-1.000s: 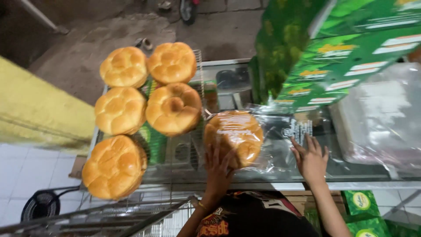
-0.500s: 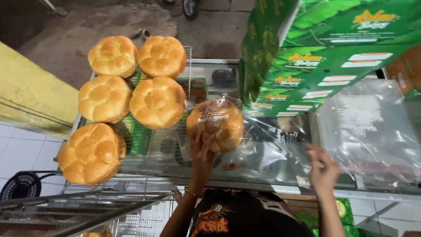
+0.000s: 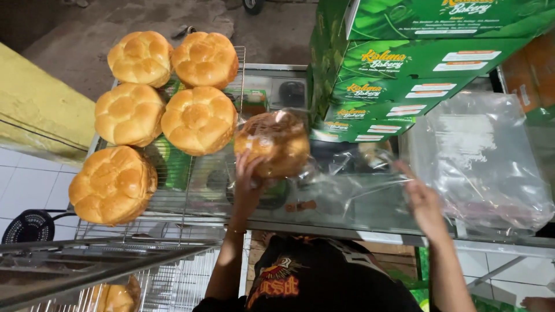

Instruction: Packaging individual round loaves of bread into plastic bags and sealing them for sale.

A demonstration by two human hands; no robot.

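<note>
A: While the left hand (image 3: 250,184) holds up the bagged bun (image 3: 273,144), could the bun fall?

B: It could. The fingers curl round the bun's near side, and only that one hand has it. The bun sits in the air over the glass counter (image 3: 347,205), just right of the rack (image 3: 191,185). If the grip slips on the slick bag (image 3: 341,173), the bun may drop on the glass.

A: What about the right hand (image 3: 425,203)?

B: That hand lies on the clear plastic farther right, with the fingers spread flat. It is blurry, so whether it pinches the plastic cannot be told. If it tugs while the left hand lifts, the bag could stretch or rip.

A: Is the big bun in front safe?

B: The near bun (image 3: 113,184) sits at the front left corner of the rack and seems to hang over the edge a bit. A bump on the rack might tip it off.

A: And the ones behind it?

B: Four more buns (image 3: 167,86) sit close, touching each other. The bagged bun is just beside one of them, so a swing to the left could knock it.

A: Anything farther back?

B: The green boxes (image 3: 399,63) are stacked high behind the counter. A push on the pile could make it lean. The loose plastic sheet (image 3: 485,156) by them might slide too.
</note>
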